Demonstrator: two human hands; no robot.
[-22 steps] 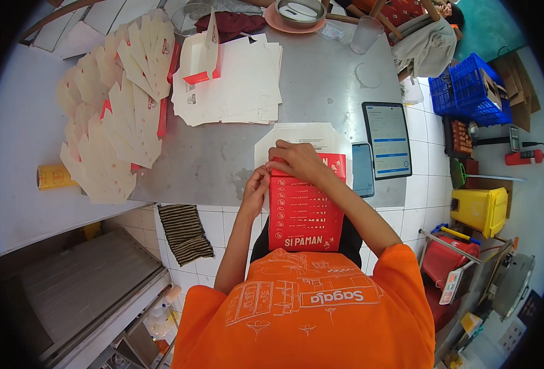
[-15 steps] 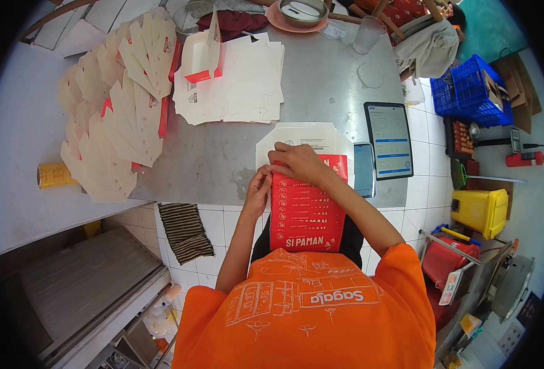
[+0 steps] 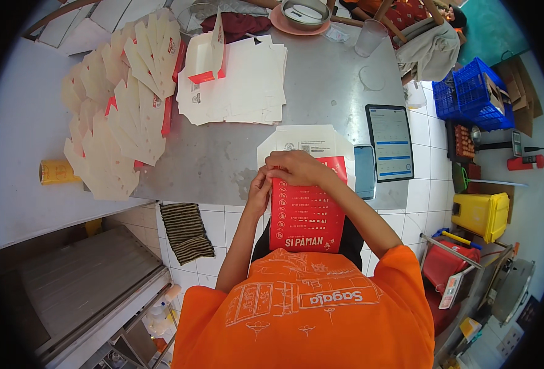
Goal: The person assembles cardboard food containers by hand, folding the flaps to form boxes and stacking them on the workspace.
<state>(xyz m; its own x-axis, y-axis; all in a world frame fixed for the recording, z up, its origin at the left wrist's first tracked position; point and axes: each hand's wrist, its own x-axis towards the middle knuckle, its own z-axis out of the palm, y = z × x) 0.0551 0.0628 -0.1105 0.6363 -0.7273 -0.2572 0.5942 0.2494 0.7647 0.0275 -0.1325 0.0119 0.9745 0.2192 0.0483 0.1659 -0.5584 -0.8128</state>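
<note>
A red printed food carton, with repeated rows of white print, rests against my lap at the table's front edge. My left hand pinches its upper left corner. Over the same corner lies my right hand, fingers bent and closed on the carton's upper edge, covering much of it. Just beyond, the pale inner side of a flat carton sheet with cut corners lies on the table. Whether the red part and this sheet are one piece is hidden by my hands.
Folded cartons are heaped at the far left. Near them, an upright-lidded box sits on flat white sheets. On the right lie a phone and a tablet. A clear cup stands farther back.
My right hand has come slightly lower and its fingers have curled further over the carton's upper left corner. The left hand stays at that corner. The whole view has shifted slightly.
</note>
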